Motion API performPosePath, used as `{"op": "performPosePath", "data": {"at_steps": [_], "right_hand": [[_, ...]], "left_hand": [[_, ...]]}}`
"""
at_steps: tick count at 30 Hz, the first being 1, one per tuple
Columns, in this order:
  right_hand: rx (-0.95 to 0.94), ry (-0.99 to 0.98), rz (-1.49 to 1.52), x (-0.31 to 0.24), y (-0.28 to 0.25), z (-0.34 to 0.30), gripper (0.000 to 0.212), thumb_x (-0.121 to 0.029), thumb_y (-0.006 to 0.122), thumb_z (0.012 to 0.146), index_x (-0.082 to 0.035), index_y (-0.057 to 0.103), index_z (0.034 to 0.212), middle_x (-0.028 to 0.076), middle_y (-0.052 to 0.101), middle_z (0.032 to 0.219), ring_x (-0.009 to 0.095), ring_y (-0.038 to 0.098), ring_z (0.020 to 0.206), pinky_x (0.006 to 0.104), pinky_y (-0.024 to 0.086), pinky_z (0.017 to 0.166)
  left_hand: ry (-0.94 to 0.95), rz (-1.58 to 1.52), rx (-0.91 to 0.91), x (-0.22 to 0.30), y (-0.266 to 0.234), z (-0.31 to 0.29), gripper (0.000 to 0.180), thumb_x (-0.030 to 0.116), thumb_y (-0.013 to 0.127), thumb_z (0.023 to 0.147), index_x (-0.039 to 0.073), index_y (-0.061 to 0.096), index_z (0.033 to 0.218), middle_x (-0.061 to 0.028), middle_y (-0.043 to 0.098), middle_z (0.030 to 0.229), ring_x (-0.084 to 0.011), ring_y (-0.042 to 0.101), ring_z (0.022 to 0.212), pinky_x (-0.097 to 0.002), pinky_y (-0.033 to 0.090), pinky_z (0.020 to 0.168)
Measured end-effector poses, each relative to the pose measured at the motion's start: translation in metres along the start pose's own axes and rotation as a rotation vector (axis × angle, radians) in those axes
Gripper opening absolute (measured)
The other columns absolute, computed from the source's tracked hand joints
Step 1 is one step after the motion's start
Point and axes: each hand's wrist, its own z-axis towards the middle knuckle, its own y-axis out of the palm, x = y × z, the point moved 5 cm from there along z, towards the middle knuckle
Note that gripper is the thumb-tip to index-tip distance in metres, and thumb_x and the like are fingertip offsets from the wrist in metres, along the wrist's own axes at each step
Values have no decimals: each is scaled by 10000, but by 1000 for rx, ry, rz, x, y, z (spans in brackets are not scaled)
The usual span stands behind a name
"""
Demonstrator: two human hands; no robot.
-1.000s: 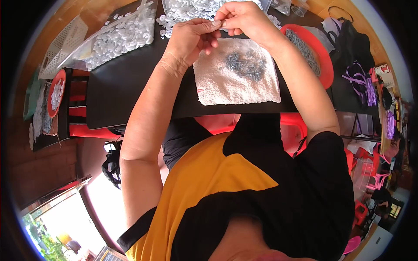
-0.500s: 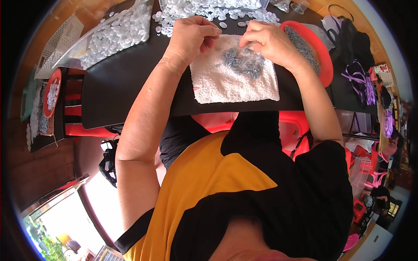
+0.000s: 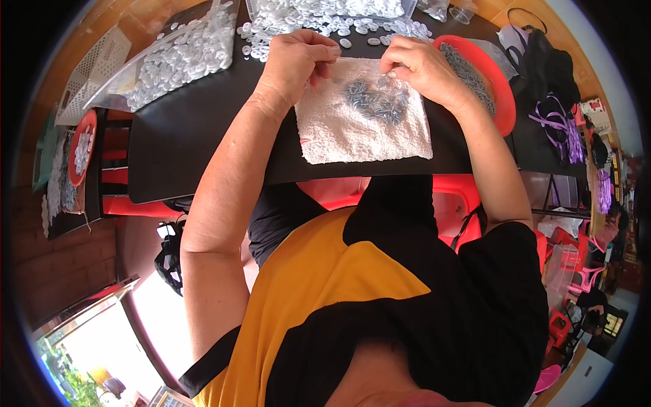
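My left hand [image 3: 295,64] hovers over the far left corner of a white terry cloth [image 3: 332,139], thumb and forefinger pinched together. What sits in that pinch, if anything, is too small to name. Above the cloth's far right part, my right hand [image 3: 424,68] is also closed in a pinch at the edge of a loose pile of small grey metal pieces [image 3: 376,102]. Its fingertips hide whatever they grip. Just beyond both hands lie scattered white oval plastic pieces [image 3: 346,43].
A clear bag of white ovals [image 3: 183,71] lies at the left, with a clear container [image 3: 332,8] of more at the back. On the right, a red plate [image 3: 503,88] holds grey metal pieces. Purple ribbons [image 3: 566,132] and a black bag [image 3: 546,68] are farther right.
Both hands stay almost in place, still pinched. The fingers of my right hand have shifted slightly at the pile's far edge.
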Motion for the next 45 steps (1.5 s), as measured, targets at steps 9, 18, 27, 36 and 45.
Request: {"op": "performPosePath", "data": {"at_steps": [9, 18, 27, 36, 45], "right_hand": [[22, 0, 45, -7, -2, -1, 139, 4, 635, 720, -73, 657, 834, 59, 605, 849, 258, 629, 800, 383, 488, 715], [101, 16, -37, 3, -5, -2, 131, -22, 627, 717, -73, 657, 834, 55, 601, 840, 256, 626, 804, 381, 490, 710], [52, -41, -2, -6, 1, -1, 75, -31, 631, 728, -67, 629, 794, 58, 605, 846, 270, 619, 843, 416, 485, 732], [107, -21, -23, -15, -3, -2, 80, -24, 603, 753, -70, 625, 814, 46, 604, 846, 283, 618, 840, 414, 481, 730], [231, 168, 227, 9, -1, -7, 91, 3, 610, 800, -9, 585, 887, 67, 601, 837, 188, 606, 793, 293, 463, 729]], "left_hand": [[-11, 10, 0, 0, 0, -1, 140, 26, 638, 818, -53, 655, 932, -68, 630, 739, -101, 556, 536, -219, 394, 422], [-7, 29, -20, 1, 1, -1, 155, 28, 644, 810, -62, 654, 936, -65, 628, 726, -98, 553, 533, -215, 394, 423], [-7, 69, -15, 4, 2, -3, 155, 39, 651, 810, -59, 656, 930, -61, 622, 701, -94, 547, 531, -214, 396, 438], [-24, 54, -6, 3, 2, -4, 153, 42, 655, 816, -56, 663, 932, -63, 620, 692, -97, 542, 526, -213, 393, 440], [-34, 48, -21, 3, 2, -4, 150, 38, 647, 820, -55, 665, 936, -63, 625, 708, -96, 536, 524, -218, 388, 438]]}}
